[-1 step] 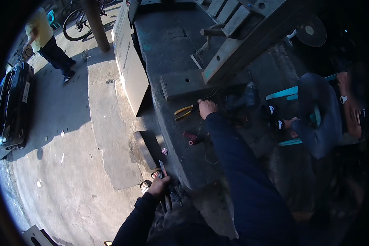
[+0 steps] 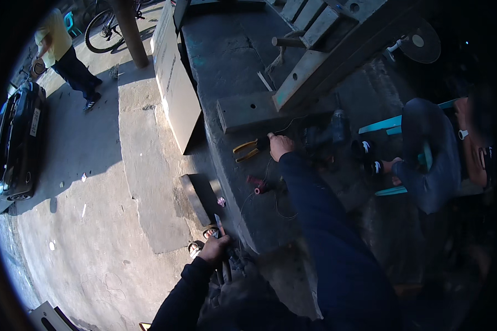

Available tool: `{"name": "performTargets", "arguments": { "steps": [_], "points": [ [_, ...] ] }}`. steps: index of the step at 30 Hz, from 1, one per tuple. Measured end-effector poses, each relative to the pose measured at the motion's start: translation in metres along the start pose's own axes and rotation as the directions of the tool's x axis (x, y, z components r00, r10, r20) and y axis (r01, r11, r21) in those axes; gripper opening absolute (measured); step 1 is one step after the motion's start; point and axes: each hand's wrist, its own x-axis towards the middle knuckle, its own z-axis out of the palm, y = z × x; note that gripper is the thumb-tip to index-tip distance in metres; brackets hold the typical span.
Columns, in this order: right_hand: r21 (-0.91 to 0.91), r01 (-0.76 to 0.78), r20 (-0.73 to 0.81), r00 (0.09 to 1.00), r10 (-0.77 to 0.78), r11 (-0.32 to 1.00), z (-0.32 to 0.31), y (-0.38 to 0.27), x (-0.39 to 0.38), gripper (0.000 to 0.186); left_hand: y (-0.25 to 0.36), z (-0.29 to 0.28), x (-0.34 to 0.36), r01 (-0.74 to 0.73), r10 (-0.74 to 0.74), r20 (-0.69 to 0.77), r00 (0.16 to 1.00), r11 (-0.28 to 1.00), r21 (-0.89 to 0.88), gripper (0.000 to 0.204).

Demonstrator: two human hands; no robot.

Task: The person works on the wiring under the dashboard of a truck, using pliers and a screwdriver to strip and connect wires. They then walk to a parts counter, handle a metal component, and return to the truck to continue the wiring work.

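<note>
My right hand reaches over the raised concrete slab, its fingers closed at the dark head of a pair of pliers. The yellow handles point left, spread apart. Low in front of me, my left hand is closed round a knife, its pale narrow blade pointing up and away. Dark cord-like pieces hang beside that hand; what they are I cannot make out. A small dark red cylindrical piece and thin wire lie on the slab near my right forearm.
Behind the pliers stands a heavy metal frame; a drill-like dark tool lies right of my hand. A cardboard sheet leans at the slab's left edge. A seated person is at right, another person and a car far left.
The pliers' yellow handles have spread wider apart, and my right hand has shifted very slightly right. My left hand keeps its place with the knife.
</note>
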Motion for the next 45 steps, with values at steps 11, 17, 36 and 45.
{"name": "performTargets", "arguments": {
  "steps": [11,17,36,45],
  "points": [
    [0.185,0.058,0.255,0.961,-0.105,0.981,0.055,-0.004,-0.15,0.067,0.022,-0.017,0.003,0.02,-0.02,0.007,1.0,0.998,0.062,0.03],
    [0.57,-0.188,0.045,0.979,0.198,0.8,0.079,-0.007,-0.194,0.048,0.025,-0.021,0.0,0.021,-0.02,-0.044,0.999,0.999,0.038,0.034],
    [0.848,0.181,-0.143,0.983,-0.113,0.499,-0.022,0.007,-0.22,0.036,0.025,0.008,-0.01,-0.019,0.019,-0.021,1.0,1.0,-0.008,0.047],
    [0.475,0.49,0.21,0.743,-0.635,0.731,-0.022,-0.108,-0.304,0.022,0.044,0.014,-0.025,-0.204,0.182,0.163,0.97,0.971,0.125,0.031]
  ]
}}
